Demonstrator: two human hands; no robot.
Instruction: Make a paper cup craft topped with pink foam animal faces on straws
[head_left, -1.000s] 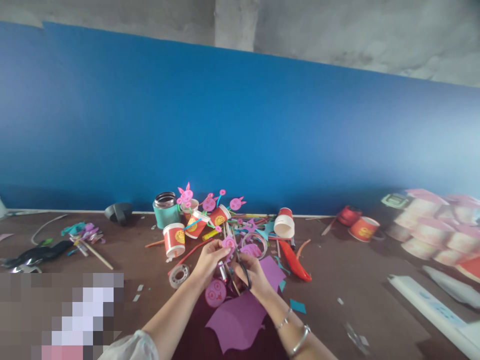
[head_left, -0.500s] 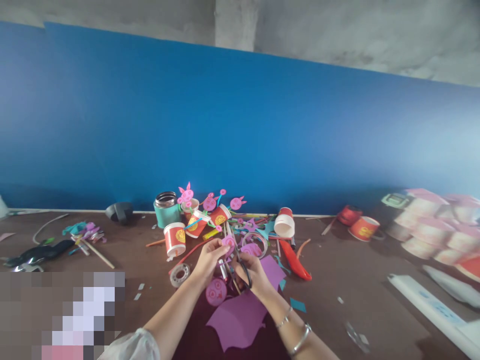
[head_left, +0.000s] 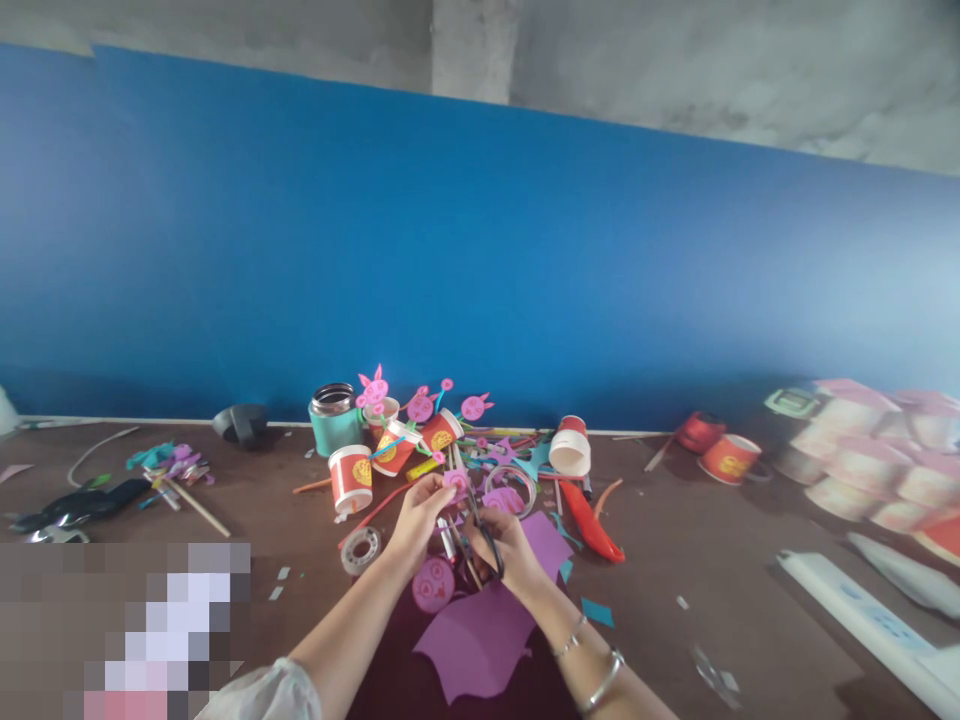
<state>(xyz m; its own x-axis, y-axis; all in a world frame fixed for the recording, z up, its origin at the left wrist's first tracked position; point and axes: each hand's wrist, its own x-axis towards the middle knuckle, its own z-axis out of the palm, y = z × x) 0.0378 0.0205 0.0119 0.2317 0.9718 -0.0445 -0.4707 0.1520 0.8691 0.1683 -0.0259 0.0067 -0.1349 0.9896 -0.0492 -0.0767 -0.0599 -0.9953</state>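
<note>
My left hand (head_left: 421,512) pinches a small pink paper piece (head_left: 455,484) with markings drawn on it. Closed around the handles of a pair of scissors (head_left: 489,548) is my right hand (head_left: 510,548), and the blades point up at the right side of that piece. Below both hands lies a round pink paper face (head_left: 433,585). A large purple sheet (head_left: 476,640) with a cut edge rests near my right wrist. Behind the hands, pink pig-like cutouts (head_left: 373,388) rise from red paper cups (head_left: 351,480).
A tape roll (head_left: 361,550) sits left of my forearm, and a teal jar (head_left: 333,420) stands by the blue partition (head_left: 465,250). Right of my hands lies a shiny red object (head_left: 592,525). Stacked cups (head_left: 855,440) and a white power strip (head_left: 862,610) are farther right.
Both hands keep nearly the same place and grip. The small pink piece looks slightly turned between my left fingers; otherwise the view has barely shifted.
</note>
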